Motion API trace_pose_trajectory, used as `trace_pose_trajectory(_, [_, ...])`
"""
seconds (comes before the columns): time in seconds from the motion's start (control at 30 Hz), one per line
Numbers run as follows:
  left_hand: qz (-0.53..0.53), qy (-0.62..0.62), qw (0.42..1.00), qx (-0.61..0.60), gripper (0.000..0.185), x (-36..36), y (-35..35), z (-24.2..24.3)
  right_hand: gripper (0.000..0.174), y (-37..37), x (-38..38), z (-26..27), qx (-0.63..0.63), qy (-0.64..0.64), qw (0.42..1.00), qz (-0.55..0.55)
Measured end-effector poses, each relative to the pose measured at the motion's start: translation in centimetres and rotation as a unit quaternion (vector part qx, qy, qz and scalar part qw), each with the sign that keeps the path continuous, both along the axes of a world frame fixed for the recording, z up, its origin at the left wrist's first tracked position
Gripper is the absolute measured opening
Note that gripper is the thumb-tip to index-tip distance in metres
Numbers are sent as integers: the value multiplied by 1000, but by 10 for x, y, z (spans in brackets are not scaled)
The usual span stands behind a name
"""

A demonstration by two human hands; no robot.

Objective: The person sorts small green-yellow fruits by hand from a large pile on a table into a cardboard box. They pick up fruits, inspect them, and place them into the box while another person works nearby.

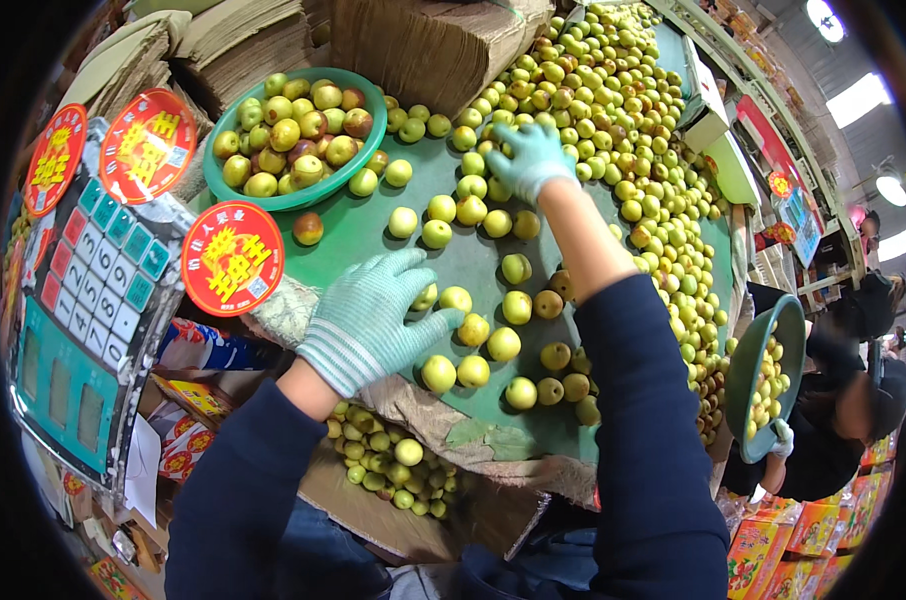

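Observation:
Both my hands wear pale green knit gloves. My left hand (374,322) hovers over or rests at the near left of a green table (453,420), fingers apart, beside a few round green jujubes (455,300); whether its fingertips touch one cannot be told. Farther off, my right hand (532,159) reaches with spread fingers to the edge of a large heap of jujubes (610,90), and nothing shows in its grasp. A green plastic bowl (378,112) full of yellow-green and reddish-brown jujubes stands at the back left. One brown jujube (308,229) lies just in front of it.
A scale with a keypad (70,375) stands at the left. Below the table edge a cardboard box (393,517) holds more jujubes. Stacked cardboard (423,45) is at the back. At the right a person (828,427) holds a green basin (738,390) of jujubes.

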State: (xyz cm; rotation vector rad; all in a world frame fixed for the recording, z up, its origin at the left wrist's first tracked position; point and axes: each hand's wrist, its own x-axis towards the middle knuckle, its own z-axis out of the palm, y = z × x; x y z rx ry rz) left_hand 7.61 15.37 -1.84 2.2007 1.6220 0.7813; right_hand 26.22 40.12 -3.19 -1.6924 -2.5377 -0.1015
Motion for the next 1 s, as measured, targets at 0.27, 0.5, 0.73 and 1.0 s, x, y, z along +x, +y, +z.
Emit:
trace_pose_trajectory(0.27, [160, 1, 986, 57, 59, -1, -1, -9, 58, -212, 36, 85, -228, -114, 950, 180])
trace_pose_trajectory(0.5, [167, 10, 983, 72, 59, -2, 0, -11, 42, -26, 32, 79, -35, 152, 987, -37])
trace_pose_trajectory(0.73, [162, -2, 985, 58, 56, -5, -1, -12, 74, 25, 9, 3, -31, -61, 970, -232])
trace_pose_trajectory(1.0, [165, 20, 985, 41, 56, 1, 7, -15, 66, -106, 37, -7, -80, -29, 996, -31])
